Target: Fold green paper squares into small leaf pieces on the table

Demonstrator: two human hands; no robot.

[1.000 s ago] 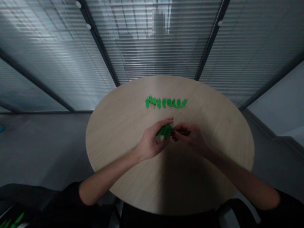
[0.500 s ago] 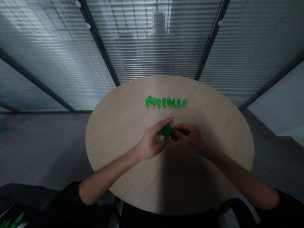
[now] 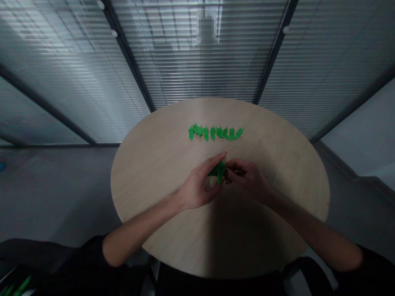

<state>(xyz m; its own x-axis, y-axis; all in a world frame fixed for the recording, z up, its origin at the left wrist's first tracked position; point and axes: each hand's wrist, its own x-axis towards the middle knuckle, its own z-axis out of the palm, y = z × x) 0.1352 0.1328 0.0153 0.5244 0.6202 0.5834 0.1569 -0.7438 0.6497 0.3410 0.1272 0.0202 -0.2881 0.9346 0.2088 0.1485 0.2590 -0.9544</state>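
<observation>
Between my two hands is a piece of folded green paper [image 3: 219,172], creased into angled flaps. My left hand [image 3: 198,185] curves around it from the left, with thumb and fingers closed on its edges. From the right, my right hand [image 3: 245,174] pinches the paper's right side between thumb and fingertips; the pinched part is hidden. Both hands are above the middle of the round wooden table [image 3: 148,164]. Beyond them lies a row of several small folded green paper pieces [image 3: 212,133], some touching or overlapping.
Glass partition panels with blinds [image 3: 200,78] stand behind the table's far edge. Grey floor [image 3: 77,185] surrounds the table. Blurred green strips [image 3: 21,285] show at the bottom left corner. A dark chair part [image 3: 308,267] is near the table's front right edge.
The folded green paper has shifted slightly right and turned a little in my hands. My left hand has moved slightly right with it. The row of pieces is unchanged.
</observation>
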